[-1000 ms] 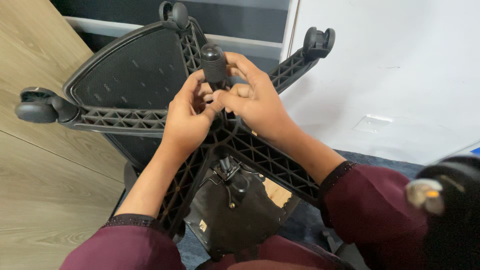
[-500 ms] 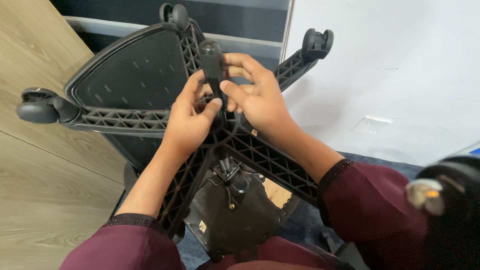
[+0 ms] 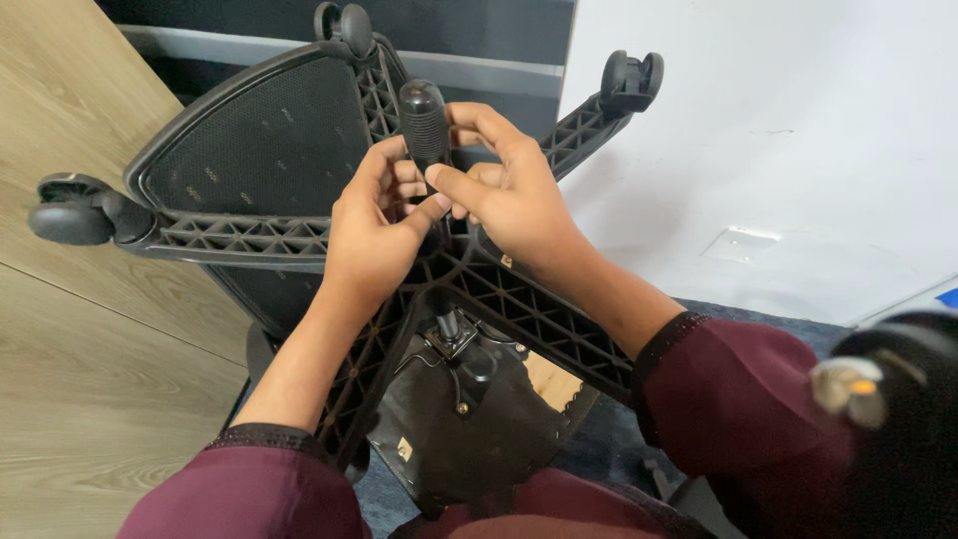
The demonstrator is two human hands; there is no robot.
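Two hands at work over one upturned chair, listed by size.

Wall [image 3: 778, 130]: white, fills the upper right; a dark panel [image 3: 469, 25] runs along the top.

Floor [image 3: 90, 379]: pale wood grain, left side. Blue-grey carpet [image 3: 609, 444] shows under the chair at lower centre.

Chair: black, turned over, its mesh seat [image 3: 259, 140] facing the camera behind the base. Metal plate [image 3: 469, 419] of the seat mechanism sits low, near the person's lap.

Base [image 3: 539, 319]: black plastic star with ribbed spokes, lying across the seat. Casters at three spoke ends: one far left [image 3: 70, 212], one top centre [image 3: 344, 22], one top right [image 3: 631, 75]. A fourth caster [image 3: 888, 399], blurred, sits very close to the camera at lower right.

Sleeves [image 3: 748, 399]: maroon, at both forearms.

Left hand [image 3: 374, 235]: over the hub of the base, fingers curled around the lower part of the handle, thumb tip pressed against the right thumb.

Right hand [image 3: 514, 195]: just beside the left, touching it. Index finger reaches around behind the handle, thumb closes on it from the front, remaining fingers folded in toward the palm.

Handle [image 3: 426, 120]: black, ribbed, rounded at the top, standing nearly upright above the hub between both hands. Its lower end is hidden by the fingers, so what it joins cannot be told.
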